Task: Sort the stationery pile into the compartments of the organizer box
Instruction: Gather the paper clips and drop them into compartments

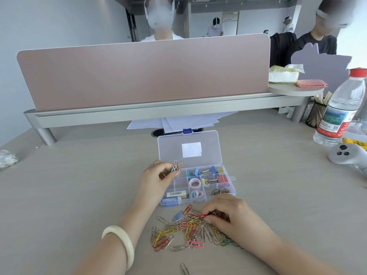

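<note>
Head view: paper clip pile (184, 232) lies loose on the desk (79, 191), nearest. Right hand (228, 217) at the pile's right edge pinches a red clip (201, 215). Just behind is the organizer box (179, 184), lid (189, 139) flipped back, with erasers (175, 194), tape rings (194, 183) and binder clips (213, 169) inside. Left hand (156, 178) over the box's far-left corner grips a clip bunch (176, 166).

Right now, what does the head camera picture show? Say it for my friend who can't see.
A person's left hand holds a bunch of coloured paper clips at the left side of the open organizer box, while the right hand pinches a red clip from the pile on the desk. The box holds binder clips, tape rolls and erasers.
</note>
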Available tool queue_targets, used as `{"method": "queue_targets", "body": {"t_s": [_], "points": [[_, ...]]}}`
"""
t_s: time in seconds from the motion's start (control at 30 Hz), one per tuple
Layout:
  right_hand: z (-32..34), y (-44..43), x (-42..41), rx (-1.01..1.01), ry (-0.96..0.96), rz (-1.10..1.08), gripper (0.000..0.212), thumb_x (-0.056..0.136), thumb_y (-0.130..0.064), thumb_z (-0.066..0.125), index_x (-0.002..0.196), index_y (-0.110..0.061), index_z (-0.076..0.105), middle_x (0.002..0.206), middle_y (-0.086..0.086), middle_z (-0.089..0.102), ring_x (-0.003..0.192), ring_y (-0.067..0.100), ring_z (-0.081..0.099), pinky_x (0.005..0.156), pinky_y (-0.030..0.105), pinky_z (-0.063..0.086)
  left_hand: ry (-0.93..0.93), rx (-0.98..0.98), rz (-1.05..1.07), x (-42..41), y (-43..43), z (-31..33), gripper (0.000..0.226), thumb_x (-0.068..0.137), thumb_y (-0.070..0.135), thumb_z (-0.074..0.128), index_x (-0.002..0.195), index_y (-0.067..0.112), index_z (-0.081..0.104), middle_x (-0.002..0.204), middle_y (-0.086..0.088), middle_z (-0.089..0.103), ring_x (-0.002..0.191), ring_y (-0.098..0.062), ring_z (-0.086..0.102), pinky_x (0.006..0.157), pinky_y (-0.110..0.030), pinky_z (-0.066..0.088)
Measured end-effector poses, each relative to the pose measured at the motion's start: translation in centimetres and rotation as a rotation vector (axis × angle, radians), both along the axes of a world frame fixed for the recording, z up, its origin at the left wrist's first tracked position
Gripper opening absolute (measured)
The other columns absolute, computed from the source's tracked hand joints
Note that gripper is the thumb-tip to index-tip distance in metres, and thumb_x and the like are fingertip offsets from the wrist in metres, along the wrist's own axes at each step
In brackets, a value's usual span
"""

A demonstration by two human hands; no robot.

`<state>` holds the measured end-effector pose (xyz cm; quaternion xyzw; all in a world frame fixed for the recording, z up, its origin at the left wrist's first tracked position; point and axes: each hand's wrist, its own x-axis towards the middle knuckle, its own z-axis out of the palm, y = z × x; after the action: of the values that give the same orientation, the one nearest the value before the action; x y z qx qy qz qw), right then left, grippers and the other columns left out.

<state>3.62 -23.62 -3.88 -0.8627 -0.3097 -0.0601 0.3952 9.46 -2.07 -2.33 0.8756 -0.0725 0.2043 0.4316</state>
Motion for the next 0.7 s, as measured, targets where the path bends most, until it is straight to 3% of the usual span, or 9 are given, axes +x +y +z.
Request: {"method": "queue_targets", "body": {"t_s": [0.07,0.2,0.37,0.57,0.7], "points": [[0.0,0.0,0.1,0.002,0.002,0.005,0.006,0.080,-0.025,0.068,0.086,-0.027,0.067,0.081,-0.019,0.059,0.080,-0.003,0.052,0.070,0.008,0.038,0.014,-0.021,-0.017,0.1,-0.2,-0.1,0.001,0.078,0.014,0.067,0.079,0.014,0.068,0.076,-0.003,0.062,0.069,-0.012,0.054,0.062,-0.025,0.044],[-0.1,0.0,0.1,0.001,0.003,0.007,0.006,0.079,-0.030,0.065,0.085,-0.029,0.066,0.080,-0.017,0.062,0.081,-0.001,0.054,0.070,0.010,0.040,0.029,-0.081,-0.068,-0.1,-0.2,-0.1,0.013,0.077,0.009,0.068,0.078,0.022,0.067,0.074,0.003,0.062,0.066,-0.003,0.056,0.059,-0.009,0.041],[-0.1,-0.1,0.2,-0.005,0.027,-0.004,0.007,0.080,-0.028,0.066,0.087,-0.030,0.065,0.083,-0.016,0.061,0.083,0.002,0.055,0.070,0.009,0.039,0.045,-0.112,-0.055,-0.6,0.2,0.1,0.012,0.077,0.009,0.069,0.081,0.019,0.068,0.078,0.007,0.065,0.071,-0.006,0.059,0.061,-0.009,0.044],[0.2,-0.1,-0.1,0.002,0.041,0.000,0.008,0.081,-0.022,0.068,0.085,-0.028,0.067,0.092,-0.012,0.060,0.083,0.007,0.054,0.070,0.013,0.041,0.059,-0.017,-0.005,-1.0,0.7,0.1,0.008,0.078,0.015,0.068,0.084,0.021,0.068,0.083,0.015,0.064,0.084,0.002,0.055,0.070,0.003,0.033],[0.1,0.0,0.0,0.002,0.052,-0.013,0.009,0.080,-0.021,0.069,0.085,-0.029,0.066,0.093,-0.010,0.059,0.081,0.010,0.054,0.067,0.012,0.040,0.078,0.014,0.005,-1.3,0.7,0.0,0.009,0.078,0.017,0.068,0.086,0.023,0.068,0.082,0.021,0.060,0.086,0.003,0.052,0.071,-0.002,0.036]]}}
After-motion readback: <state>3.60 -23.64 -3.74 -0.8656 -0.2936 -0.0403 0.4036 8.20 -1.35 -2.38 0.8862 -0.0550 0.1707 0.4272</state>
